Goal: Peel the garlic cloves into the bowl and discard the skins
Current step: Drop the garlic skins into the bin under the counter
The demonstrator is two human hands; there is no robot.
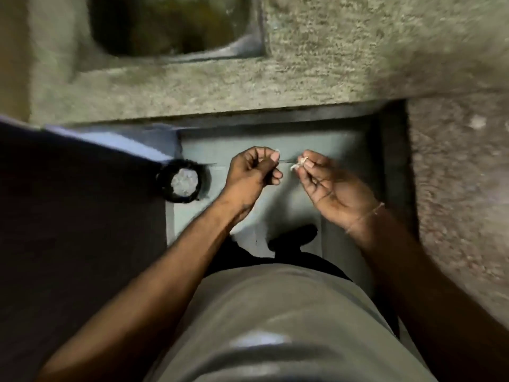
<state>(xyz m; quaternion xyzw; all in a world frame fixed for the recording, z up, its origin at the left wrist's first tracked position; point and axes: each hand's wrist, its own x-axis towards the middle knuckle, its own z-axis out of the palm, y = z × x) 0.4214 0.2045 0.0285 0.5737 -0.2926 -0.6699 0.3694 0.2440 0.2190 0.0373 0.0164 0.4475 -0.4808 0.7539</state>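
The view is blurred and looks straight down at the floor. My right hand [330, 186] pinches a small pale scrap of garlic skin [298, 163] between thumb and fingertips, palm turned up. My left hand [253, 172] is just to the left of it, fingers curled in with the thumb against them; nothing shows inside it. A gap separates the two hands. A black round bin [165, 183] with pale skins inside stands on the floor to the left of my left hand. No bowl is in view.
A speckled stone counter [330, 64] runs across the top and down the right side. A sunken sink [176, 26] lies at the upper left. A dark surface [68, 216] fills the left. My feet stand on the grey floor [275, 139] below the hands.
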